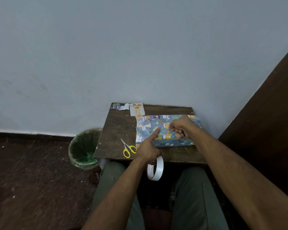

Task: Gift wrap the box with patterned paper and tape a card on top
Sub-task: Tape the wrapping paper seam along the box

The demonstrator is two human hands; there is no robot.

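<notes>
A: What sat nearest the camera?

B: The person's knees in grey-green trousers [116, 183], and between them the tape roll [155, 169], a white ring hanging below the left hand [147, 151]. Its grip was clenched round the roll with the lower fingers, as far as could be seen, while the index finger [156, 131] stretched forward.

A: And where did that finger land?

B: On the top of the wrapped box [166, 131], pressing the patterned paper [145, 121] near its middle. The box lay on the tabletop [116, 128], directly ahead of that grip, covered in blue paper with cartoon animals.

A: The other hand?

B: The right hand [181, 127] rested on the box too, just to the right of the left fingertip. Its grip was clenched, fingers curled in and pinching something small at the paper; whether that was a fold of the paper or a strip of tape could not be told.

A: Anything beside the left grip?

B: The scissors [128, 147], yellow-handled, lay on the tabletop just left of it, blades pointing away. Further left, off the tabletop on the floor, stood a bin [83, 148] with a green liner.

A: And beyond the hands?

B: Past the box, at the far edge of the tabletop, lay the card [137, 110], white with gold balloons, touching the box's far left corner. Left of it were paper scraps [120, 106]. Behind everything rose a pale blue wall [140, 47].
</notes>
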